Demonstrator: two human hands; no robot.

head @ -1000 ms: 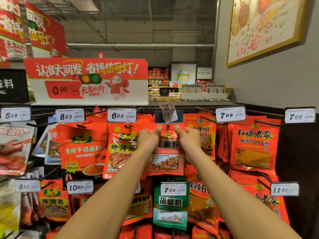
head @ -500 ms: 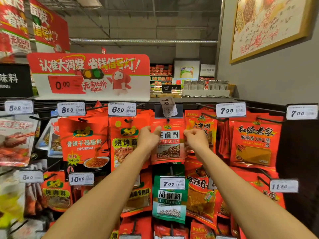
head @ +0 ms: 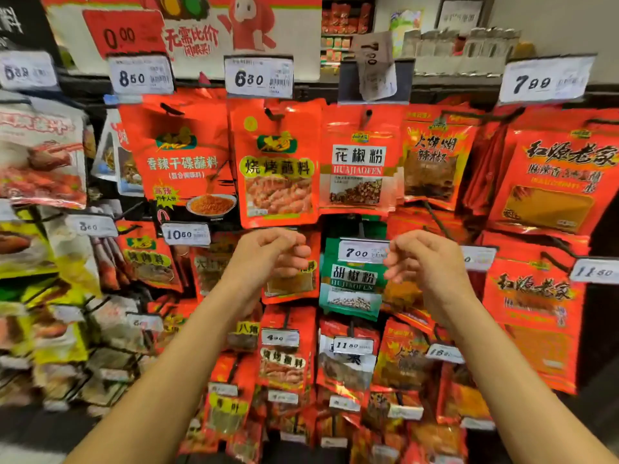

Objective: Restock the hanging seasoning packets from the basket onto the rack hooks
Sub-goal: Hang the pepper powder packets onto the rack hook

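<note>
- Both hands have dropped away from the huajiao powder packet [head: 360, 162] that they were holding at its top corners half a second ago; the view has also tilted downward, so lower rows of the rack now show.
- Rack [head: 435, 90]: a dark peg display, crowded with hanging seasoning packets in rows, each hook fronted by a price tag so that stock and price line up.
- Neighbouring stock: a red barbecue dip packet [head: 278, 165] hangs just left of the huajiao packet; a green pepper powder packet [head: 351, 279] hangs directly below it, behind its own "7.00" tag.
- Task item: the huajiao powder packet now hangs free on its hook [head: 366, 116], front face outward and roughly level, in the top row between the barbecue dip packet and a red chilli packet. Judgement: this packet is placed and that step is complete.
- Price tag [head: 376, 67] above that hook is flipped upward and skewed, probably lifted to give access to the peg; it may need turning down.
- Left hand [head: 274, 254]: below the top row, fingers loosely curled, holding nothing.
- Right hand [head: 422, 259]: level with the left, in front of the green packet, fingers relaxed and empty.
- Basket: not in view; remaining stock cannot be judged.
</note>
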